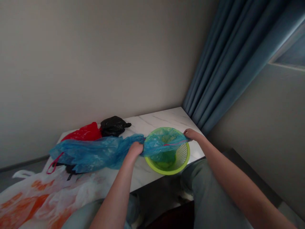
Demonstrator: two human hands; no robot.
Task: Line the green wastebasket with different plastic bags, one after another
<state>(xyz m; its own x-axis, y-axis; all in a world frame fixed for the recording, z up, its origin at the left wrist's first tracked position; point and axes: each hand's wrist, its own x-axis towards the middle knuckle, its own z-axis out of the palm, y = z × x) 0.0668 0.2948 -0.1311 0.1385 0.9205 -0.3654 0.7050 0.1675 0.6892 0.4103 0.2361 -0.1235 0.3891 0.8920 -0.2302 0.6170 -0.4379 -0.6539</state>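
A translucent blue plastic bag stretches from the left side of the table across the top of a light-green plastic basket. My left hand is closed on the bag at the basket's left rim. At the right rim, my right hand pinches the bag's other end. Between the hands the film is pulled taut over the basket's opening, with a pink-red strip along it. Through the film part of the basket's slotted inside shows.
A red plastic bag and a knotted black plastic bag lie by the wall. White-and-orange plastic bags fill the near left. The white marbled table meets a blue curtain at its right corner.
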